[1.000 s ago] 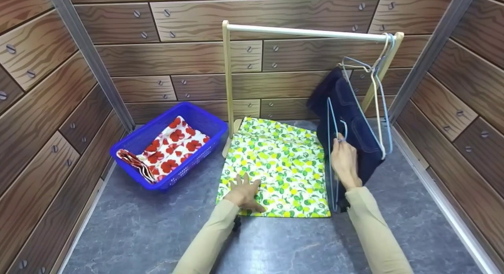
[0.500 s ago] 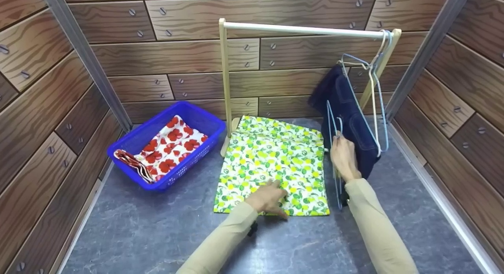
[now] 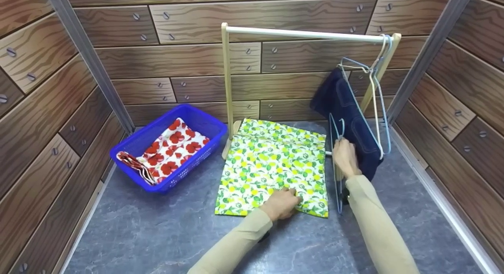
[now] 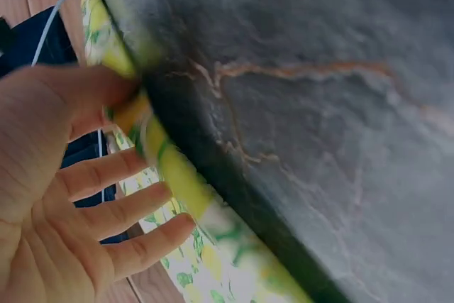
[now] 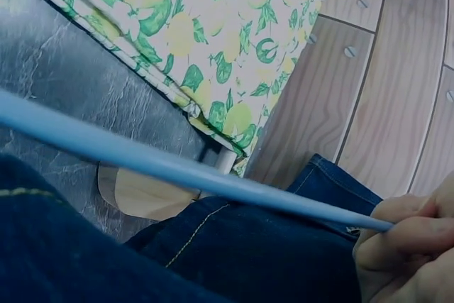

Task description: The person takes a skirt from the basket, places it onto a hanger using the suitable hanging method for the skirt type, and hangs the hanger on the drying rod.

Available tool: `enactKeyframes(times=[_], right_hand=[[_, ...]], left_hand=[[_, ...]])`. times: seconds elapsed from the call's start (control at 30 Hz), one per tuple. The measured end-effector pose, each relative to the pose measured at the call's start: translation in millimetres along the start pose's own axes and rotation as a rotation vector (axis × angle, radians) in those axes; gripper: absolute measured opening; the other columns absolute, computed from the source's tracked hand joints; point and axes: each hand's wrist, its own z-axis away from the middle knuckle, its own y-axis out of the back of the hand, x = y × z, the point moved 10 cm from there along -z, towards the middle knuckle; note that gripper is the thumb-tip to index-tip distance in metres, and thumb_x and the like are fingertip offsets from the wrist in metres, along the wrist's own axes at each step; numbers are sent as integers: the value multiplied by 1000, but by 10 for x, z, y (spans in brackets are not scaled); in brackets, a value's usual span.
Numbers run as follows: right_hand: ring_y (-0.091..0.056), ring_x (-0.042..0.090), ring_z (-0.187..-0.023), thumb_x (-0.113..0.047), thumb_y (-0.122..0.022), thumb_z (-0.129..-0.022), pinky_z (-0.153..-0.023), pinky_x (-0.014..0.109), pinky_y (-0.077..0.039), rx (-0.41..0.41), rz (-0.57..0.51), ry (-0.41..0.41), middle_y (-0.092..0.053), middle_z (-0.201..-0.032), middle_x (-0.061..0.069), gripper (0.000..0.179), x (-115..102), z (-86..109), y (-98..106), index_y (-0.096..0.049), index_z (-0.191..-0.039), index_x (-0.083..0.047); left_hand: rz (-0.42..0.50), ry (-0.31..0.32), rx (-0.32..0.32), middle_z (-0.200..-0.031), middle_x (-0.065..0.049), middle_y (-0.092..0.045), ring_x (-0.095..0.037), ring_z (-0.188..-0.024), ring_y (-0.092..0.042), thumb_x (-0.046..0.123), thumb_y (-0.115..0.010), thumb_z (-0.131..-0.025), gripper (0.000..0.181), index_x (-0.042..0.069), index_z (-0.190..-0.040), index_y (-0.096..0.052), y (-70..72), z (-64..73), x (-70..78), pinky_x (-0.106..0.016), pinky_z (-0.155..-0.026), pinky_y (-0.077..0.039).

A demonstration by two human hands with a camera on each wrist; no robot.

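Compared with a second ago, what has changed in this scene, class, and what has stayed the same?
The left hand has moved rightward along the near part of the lemon cloth; spread before, it now pinches the cloth's near edge. The right hand still holds the blue hanger. The basket and rack have stayed put.

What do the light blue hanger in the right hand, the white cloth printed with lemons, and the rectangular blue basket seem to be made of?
Blue hanger: perhaps plastic-coated metal, satin; its rod is thin and smooth, but solid plastic is possible.
Lemon cloth: fabric, perhaps cotton, matte; its edge bends softly.
Blue basket: probably moulded plastic, slight sheen; its wall has small holes.
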Motion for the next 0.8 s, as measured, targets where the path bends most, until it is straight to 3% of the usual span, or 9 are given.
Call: enactKeyframes(times=[0.07, 0.2, 0.27, 0.37, 0.57, 0.67, 0.8], right_hand=[[-62, 52, -79, -10, -36, -103, -68, 60, -49, 0, 4, 14, -60, -79, 34, 32, -5, -10, -11, -56, -90, 10], [-63, 52, -81, -9, -35, -103, -69, 60, -51, -31, 44, 28, -61, -85, 36, 32, 8, -18, -64, -56, -101, 15], [-63, 53, -83, -10, -36, -102, -70, 60, -51, -47, 60, 11, -62, -88, 37, 32, 44, -12, -84, -56, -102, 15], [-64, 52, -85, -12, -36, -102, -71, 61, -51, -63, 50, -31, -64, -88, 37, 33, 90, 3, -100, -58, -98, 12], [-63, 54, -85, -12, -33, -102, -72, 61, -51, -73, 25, -20, -64, -87, 38, 37, 73, -15, -139, -59, -95, 14], [-63, 54, -82, -9, -33, -101, -69, 60, -51, -59, 30, 7, -63, -83, 37, 37, 43, -32, -142, -59, -92, 14], [-62, 55, -77, -7, -34, -100, -66, 61, -50, -27, 29, 36, -62, -76, 35, 36, 2, -46, -116, -58, -81, 13]], left_hand=[[53, 33, 7, -99, -2, -66, -18, -84, -64, 24, -60, -95, 24, 18, -118, -63, 11, -39, -56, -30, -64, -55], [331, 165, 68, -80, -1, -63, -13, -65, -60, 23, -49, -101, 41, 5, -139, -45, 92, -82, -332, -24, -56, -51], [463, 228, 145, -74, 1, -59, -10, -57, -54, 17, -46, -102, 42, 2, -141, -38, 157, -62, -497, -22, -50, -47], [604, 291, 300, -67, 1, -55, -7, -49, -45, 8, -42, -102, 36, 0, -138, -41, 275, 22, -725, -20, -44, -41], [861, 464, 568, -66, 2, -50, -4, -49, -39, 5, -35, -103, 34, -1, -132, -53, 409, 228, -1161, -20, -47, -39], [903, 509, 667, -64, 5, -43, -4, -49, -34, 7, -33, -105, 33, 1, -127, -57, 481, 297, -1285, -20, -48, -34], [921, 504, 776, -61, 7, -39, -4, -47, -31, 9, -29, -106, 33, 3, -124, -57, 585, 375, -1361, -19, -46, -32]])
